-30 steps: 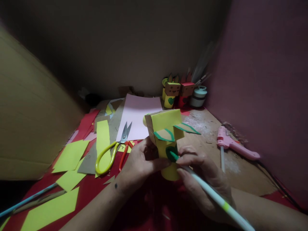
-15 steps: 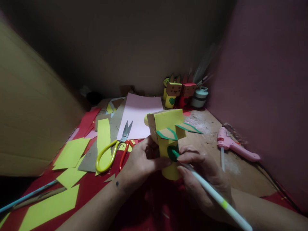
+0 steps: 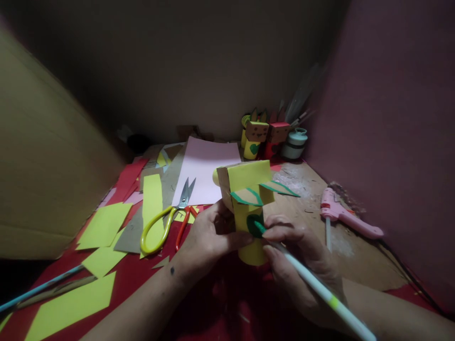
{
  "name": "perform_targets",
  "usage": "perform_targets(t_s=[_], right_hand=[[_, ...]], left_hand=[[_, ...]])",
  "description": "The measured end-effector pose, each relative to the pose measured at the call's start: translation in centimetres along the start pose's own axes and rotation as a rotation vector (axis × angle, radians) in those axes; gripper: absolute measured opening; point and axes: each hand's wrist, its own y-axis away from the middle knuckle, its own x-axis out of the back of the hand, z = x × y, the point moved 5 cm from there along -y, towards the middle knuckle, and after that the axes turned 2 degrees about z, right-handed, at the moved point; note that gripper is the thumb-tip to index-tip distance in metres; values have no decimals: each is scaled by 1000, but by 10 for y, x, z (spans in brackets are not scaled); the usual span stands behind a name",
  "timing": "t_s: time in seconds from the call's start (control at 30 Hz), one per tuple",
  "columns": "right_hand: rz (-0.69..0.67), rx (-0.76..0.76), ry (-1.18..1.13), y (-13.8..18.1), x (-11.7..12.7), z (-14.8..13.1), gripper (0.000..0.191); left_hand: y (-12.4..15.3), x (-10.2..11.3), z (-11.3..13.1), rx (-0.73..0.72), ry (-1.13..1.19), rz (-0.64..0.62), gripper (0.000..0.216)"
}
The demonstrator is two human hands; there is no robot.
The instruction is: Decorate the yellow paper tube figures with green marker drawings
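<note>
My left hand [image 3: 209, 237] is closed round a yellow paper figure [image 3: 249, 177], its thumb pressed across the tube-shaped body. The figure has a boxy yellow and brown head and two brown pointed ears edged in green. On its body is a dark green painted patch [image 3: 254, 226]. In my right hand [image 3: 302, 255] is a paintbrush [image 3: 316, 284] with a white handle and a yellow-green band. Its green tip rests on the patch, and my right fingers are pinched near that tip.
Scissors [image 3: 184, 201] with yellow and red handles lie to the left among yellow paper pieces [image 3: 104, 225]. Behind are pink paper [image 3: 209, 163], finished-looking yellow [image 3: 253, 142] and red animal figures [image 3: 276, 137] and a lidded jar [image 3: 294, 144]. At right lies a pink glue gun [image 3: 350, 215].
Very little differs. The paintbrush has tilted slightly, its back end shifting a touch to the right, while the tip stays on the green patch. My left hand keeps its hold.
</note>
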Motion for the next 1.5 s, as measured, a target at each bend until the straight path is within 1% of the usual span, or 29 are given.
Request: perform_targets(t_s=[0.1, 0.2, 0.3, 0.43, 0.6, 0.73, 0.9, 1.03, 1.17, 1.33, 1.5], right_hand=[[-2, 21, 26, 0, 1, -1, 33], [8, -5, 0, 0, 1, 0, 34], [26, 3, 7, 1, 1, 1, 33], [31, 68, 36, 0, 1, 0, 32], [19, 3, -1, 1, 2, -1, 31], [27, 16, -35, 0, 3, -6, 27], [26, 18, -60, -4, 3, -9, 20], [7, 6, -90, -2, 3, -7, 27], [23, 3, -124, 2, 3, -4, 34], [28, 1, -109, 3, 3, -3, 32], [10, 29, -91, 0, 4, -6, 31]], left_hand=[[0, 0, 0, 15, -1, -4, 44], [1, 0, 0, 12, 2, 5, 44], [1, 0, 0, -3, 2, 16, 43], [1, -2, 1, -5, 2, 7, 43], [1, 0, 2, -1, -15, 22, 45], [0, 0, 4, -20, 31, -3, 46], [-1, 2, 6, -41, 57, 29, 43], [-3, 2, 6, -36, 115, 15, 41], [-4, 2, 5, -34, 127, 5, 39], [-5, 1, 4, -31, 151, -32, 36], [-5, 4, 3, -20, 126, -24, 37]])
